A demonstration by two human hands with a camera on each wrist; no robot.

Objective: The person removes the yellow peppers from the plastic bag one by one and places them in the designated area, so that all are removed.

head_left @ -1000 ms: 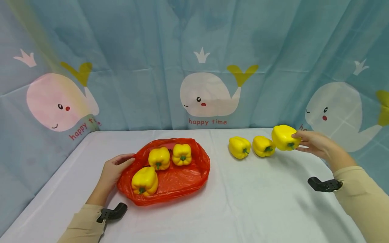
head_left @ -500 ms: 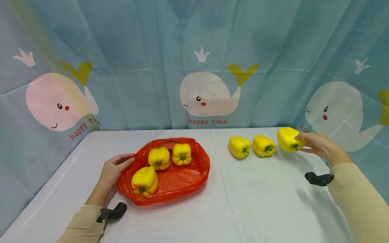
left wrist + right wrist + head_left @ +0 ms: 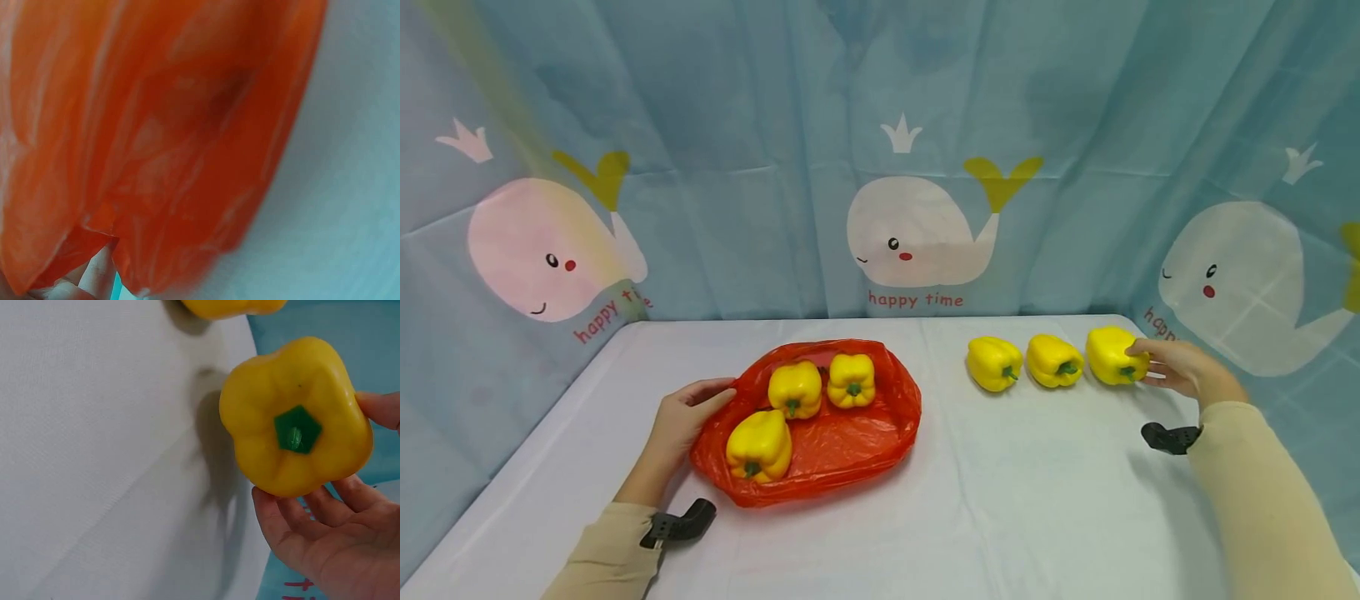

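In the head view my left hand (image 3: 679, 425) pinches the left rim of a red plastic bag (image 3: 850, 450), which lies spread with its mouth up. Inside it sit three yellow bell peppers, one of them a larger pepper (image 3: 758, 447) near the front. The bag's side (image 3: 187, 137) fills most of the left wrist view and hides most of that hand. Far right, my right hand (image 3: 1183, 368) holds another yellow bell pepper (image 3: 1108, 354) between thumb and fingers, its green stem (image 3: 297, 429) towards the wrist camera. Whether this pepper touches the table cannot be told.
Two more yellow bell peppers, a left one (image 3: 994, 364) and a right one (image 3: 1055, 361), lie in a row left of the held pepper. A white cloth covers the table (image 3: 1000, 500). Behind it hangs a blue curtain (image 3: 737, 233) with printed whales.
My right hand has lowered the pepper and moved it slightly right, bringing it into line with the two loose peppers. The left hand and the bag have stayed put.
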